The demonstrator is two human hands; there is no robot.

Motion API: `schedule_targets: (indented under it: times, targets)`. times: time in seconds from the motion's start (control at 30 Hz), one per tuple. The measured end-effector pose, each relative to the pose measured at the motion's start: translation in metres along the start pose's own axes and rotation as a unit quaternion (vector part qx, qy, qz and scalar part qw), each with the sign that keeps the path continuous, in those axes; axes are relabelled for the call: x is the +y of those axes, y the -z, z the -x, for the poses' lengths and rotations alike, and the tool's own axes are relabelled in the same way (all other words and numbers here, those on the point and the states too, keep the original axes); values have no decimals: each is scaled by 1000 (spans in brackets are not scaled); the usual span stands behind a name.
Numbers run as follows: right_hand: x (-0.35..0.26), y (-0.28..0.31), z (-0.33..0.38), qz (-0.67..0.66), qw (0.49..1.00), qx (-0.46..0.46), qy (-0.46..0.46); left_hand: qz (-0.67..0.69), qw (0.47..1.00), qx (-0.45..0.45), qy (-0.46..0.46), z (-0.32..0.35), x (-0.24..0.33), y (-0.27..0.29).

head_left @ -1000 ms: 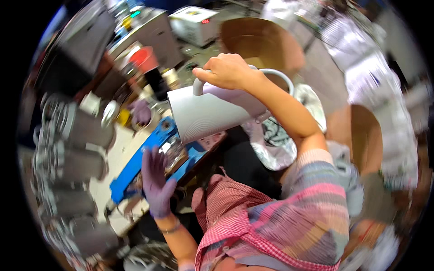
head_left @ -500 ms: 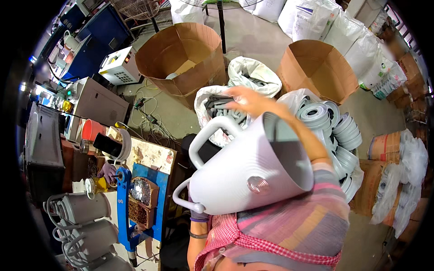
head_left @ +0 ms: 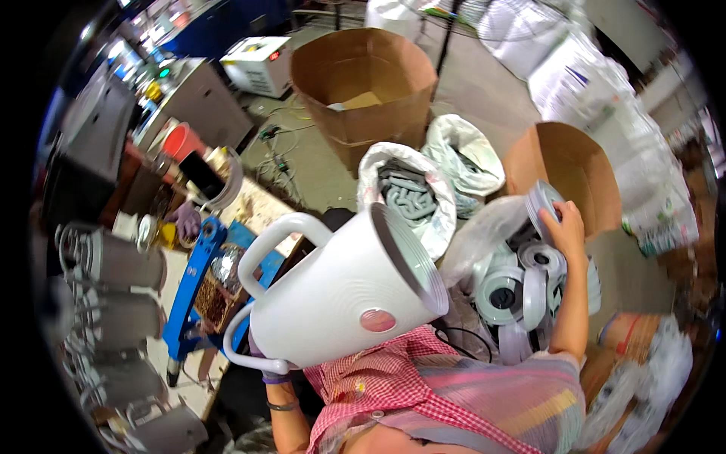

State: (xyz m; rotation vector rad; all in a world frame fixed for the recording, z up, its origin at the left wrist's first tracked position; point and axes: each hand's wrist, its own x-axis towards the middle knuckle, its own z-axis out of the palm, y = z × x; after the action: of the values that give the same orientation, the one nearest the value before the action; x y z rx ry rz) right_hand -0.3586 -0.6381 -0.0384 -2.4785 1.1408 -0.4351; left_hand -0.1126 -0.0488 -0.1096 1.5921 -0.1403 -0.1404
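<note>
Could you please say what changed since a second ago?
The right hand has let go of the pale can, moved right and taken hold of a grey round part at the plastic bag. The can has turned, its mouth facing right instead of left. The left hand, empty before, is now mostly hidden behind the can. The blue frame and cardboard boxes stayed put.

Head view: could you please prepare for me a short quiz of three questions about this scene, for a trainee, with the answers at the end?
1. Which of the person's hands has its fingers on a round grey part?
2. True or false: the pale vessel is tilted, with its wide mouth toward the person's right.
3. Fill in the colour: to the left of the vessel there is a ____ frame.

Key: 1. The right hand. 2. True. 3. Blue.
</note>
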Motion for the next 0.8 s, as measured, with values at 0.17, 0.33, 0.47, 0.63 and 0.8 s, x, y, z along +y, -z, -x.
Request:
schedule_targets:
  times: [0.17,0.33,0.47,0.63,0.8]
  targets:
    - [-204,-61,30,-460,862,-82,198,-8,1000,9,-18,9,17,20]
    - [-320,-98,59,-389,749,-13,536,65,996,57,-14,33,33,76]
    - [-351,-111,81,-460,625,-69,627,-87,996,23,20,85,38,139]
    - [-377,-127,88,-523,518,-151,660,-14,992,62,108,148,27,183]
    - [-414,-154,115,-608,568,-258,490,-72,959,266,-60,157,93,165]
